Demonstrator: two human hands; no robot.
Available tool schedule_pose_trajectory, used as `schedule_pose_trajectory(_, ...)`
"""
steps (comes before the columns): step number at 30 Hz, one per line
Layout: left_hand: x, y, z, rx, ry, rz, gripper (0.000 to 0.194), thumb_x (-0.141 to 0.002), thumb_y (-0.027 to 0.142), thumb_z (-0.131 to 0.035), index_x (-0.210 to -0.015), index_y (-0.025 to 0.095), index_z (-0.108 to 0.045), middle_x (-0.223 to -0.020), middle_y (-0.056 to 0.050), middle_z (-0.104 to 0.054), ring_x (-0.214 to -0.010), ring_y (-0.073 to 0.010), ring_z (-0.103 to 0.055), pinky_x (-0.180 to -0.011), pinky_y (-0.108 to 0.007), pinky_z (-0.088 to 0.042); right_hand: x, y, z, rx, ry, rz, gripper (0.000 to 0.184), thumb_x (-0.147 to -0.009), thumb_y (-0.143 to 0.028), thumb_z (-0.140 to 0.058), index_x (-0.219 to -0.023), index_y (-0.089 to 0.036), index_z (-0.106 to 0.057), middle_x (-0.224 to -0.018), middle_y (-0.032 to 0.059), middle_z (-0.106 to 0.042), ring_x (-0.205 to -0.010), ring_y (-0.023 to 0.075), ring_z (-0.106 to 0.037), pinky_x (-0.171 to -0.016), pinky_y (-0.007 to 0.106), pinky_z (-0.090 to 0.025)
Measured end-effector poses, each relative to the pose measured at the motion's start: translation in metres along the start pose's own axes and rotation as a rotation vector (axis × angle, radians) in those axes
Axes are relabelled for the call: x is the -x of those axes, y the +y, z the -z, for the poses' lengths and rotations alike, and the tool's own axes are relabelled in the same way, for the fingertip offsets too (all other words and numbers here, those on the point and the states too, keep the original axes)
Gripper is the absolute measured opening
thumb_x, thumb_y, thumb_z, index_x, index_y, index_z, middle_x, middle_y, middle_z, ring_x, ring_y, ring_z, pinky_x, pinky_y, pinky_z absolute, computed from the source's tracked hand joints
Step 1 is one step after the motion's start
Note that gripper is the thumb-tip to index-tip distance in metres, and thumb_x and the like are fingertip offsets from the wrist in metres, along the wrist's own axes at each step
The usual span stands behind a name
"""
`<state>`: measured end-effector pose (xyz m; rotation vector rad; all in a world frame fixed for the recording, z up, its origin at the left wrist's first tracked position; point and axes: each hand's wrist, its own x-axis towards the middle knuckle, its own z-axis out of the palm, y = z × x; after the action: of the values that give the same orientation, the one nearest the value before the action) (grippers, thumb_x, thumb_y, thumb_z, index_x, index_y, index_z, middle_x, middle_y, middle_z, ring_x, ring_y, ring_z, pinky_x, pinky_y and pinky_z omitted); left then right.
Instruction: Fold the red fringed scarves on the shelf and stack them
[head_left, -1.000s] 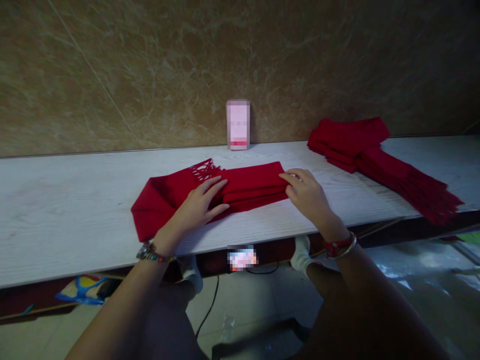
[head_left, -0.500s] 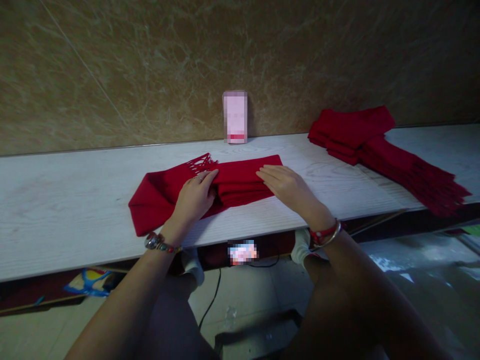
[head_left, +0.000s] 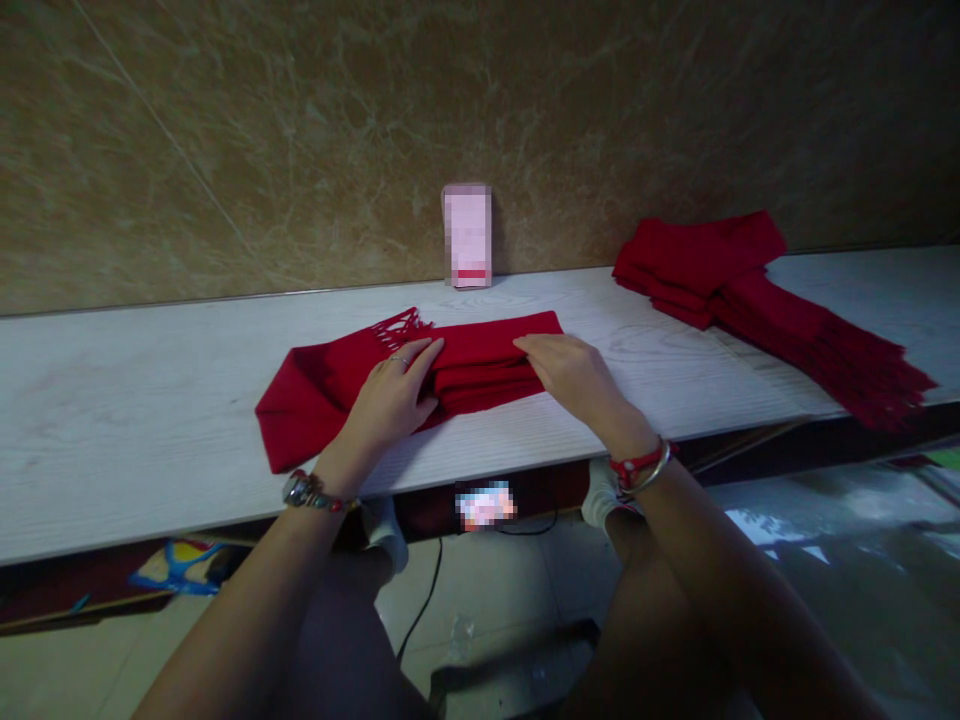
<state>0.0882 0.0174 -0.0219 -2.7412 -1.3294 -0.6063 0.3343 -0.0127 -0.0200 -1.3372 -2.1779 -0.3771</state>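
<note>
A red scarf (head_left: 487, 340) lies on the white bench, its right part folded into a stack of several layers. The left part spreads flatter, with a fringe at the back edge. My left hand (head_left: 394, 390) rests on it at the left end of the stack, fingers stretched and thumb apart by the front edge. At the stack's right end, my right hand (head_left: 574, 375) has its fingers together, bent onto the top layer; its thumb is hidden. Farther right lies a second red scarf (head_left: 697, 260), partly folded, with its fringed end hanging toward the front edge.
A phone (head_left: 468, 235) leans against the brown marbled wall (head_left: 300, 130) behind the white bench top (head_left: 135, 420). Below the front edge are another lit screen (head_left: 486, 505), a black cable (head_left: 424, 605) and a blue-and-yellow package (head_left: 180, 568).
My left thumb has spread away from the fingers and shows at the front of the stack. The right fingers have bent more onto the top layer. Both scarves stay in place.
</note>
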Motion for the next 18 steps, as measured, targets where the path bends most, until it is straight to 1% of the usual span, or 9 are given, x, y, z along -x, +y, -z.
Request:
schedule_pose_trajectory(2,-0.001,0.003,-0.001,-0.021,0.013,0.043,0.063,-0.072,0.012,-0.053,-0.134,0.009,-0.045,-0.133,-0.018,-0.049,-0.117,-0.0312,-0.052,-0.098,-0.045,-0.044,-0.001,0.0,0.0,-0.007,0.015,-0.008,0.034,-0.087,-0.005,-0.043,-0.109,-0.013,-0.067,-0.107,0.0096,-0.071,-0.098,0.0206,-0.066,-0.089,0.038,-0.052)
schedule_pose_trajectory(4,-0.003,0.006,-0.001,-0.035,0.054,0.08,0.055,-0.075,0.01,-0.047,-0.13,0.009,-0.049,-0.128,-0.017,-0.052,-0.112,-0.0302,-0.055,-0.095,-0.045,-0.047,-0.002,0.0,0.0,-0.019,0.032,-0.025,0.034,-0.087,-0.006,-0.042,-0.109,-0.014,-0.067,-0.106,0.0085,-0.072,-0.097,0.0202,-0.067,-0.088,0.037,-0.053)
schedule_pose_trajectory(7,-0.004,0.009,-0.001,-0.04,0.129,0.107,0.046,-0.081,0.013,-0.042,-0.125,0.012,-0.055,-0.122,-0.014,-0.056,-0.104,-0.0269,-0.059,-0.09,-0.041,-0.05,-0.002,-0.001,-0.002,-0.025,0.057,-0.054,0.036,-0.087,-0.006,-0.041,-0.109,-0.017,-0.067,-0.105,0.0068,-0.072,-0.097,0.02,-0.067,-0.087,0.037,-0.053)
schedule_pose_trajectory(10,-0.005,0.007,0.001,-0.05,0.173,0.121,0.042,-0.082,0.017,-0.043,-0.121,0.014,-0.058,-0.116,-0.012,-0.059,-0.097,-0.0245,-0.061,-0.084,-0.038,-0.052,-0.001,-0.001,-0.005,-0.02,0.08,-0.065,0.034,-0.088,-0.007,-0.041,-0.107,-0.014,-0.068,-0.104,0.0086,-0.072,-0.095,0.0208,-0.067,-0.086,0.037,-0.053)
schedule_pose_trajectory(12,-0.006,0.002,0.004,-0.058,0.181,0.085,0.04,-0.082,0.017,-0.043,-0.119,0.015,-0.06,-0.111,-0.011,-0.061,-0.094,-0.0233,-0.061,-0.082,-0.036,-0.053,-0.001,0.0,-0.006,-0.014,0.09,-0.076,0.033,-0.088,-0.008,-0.041,-0.106,-0.014,-0.068,-0.103,0.0088,-0.072,-0.093,0.0209,-0.067,-0.084,0.036,-0.053)
schedule_pose_trajectory(14,-0.005,-0.004,0.01,-0.061,0.185,0.013,0.038,-0.083,0.017,-0.042,-0.115,0.016,-0.062,-0.107,-0.01,-0.063,-0.094,-0.0224,-0.062,-0.082,-0.035,-0.052,-0.001,0.001,-0.006,-0.009,0.094,-0.095,0.033,-0.088,-0.008,-0.042,-0.106,-0.016,-0.068,-0.102,0.0079,-0.073,-0.092,0.0209,-0.067,-0.082,0.036,-0.053)
schedule_pose_trajectory(18,-0.001,-0.012,0.027,-0.079,0.214,-0.08,0.034,-0.085,0.02,-0.04,-0.109,0.016,-0.064,-0.106,-0.01,-0.065,-0.094,-0.0226,-0.062,-0.082,-0.036,-0.052,-0.002,0.0,-0.003,-0.004,0.108,-0.115,0.032,-0.088,-0.009,-0.041,-0.105,-0.016,-0.067,-0.101,0.0086,-0.073,-0.09,0.0215,-0.067,-0.081,0.037,-0.053)
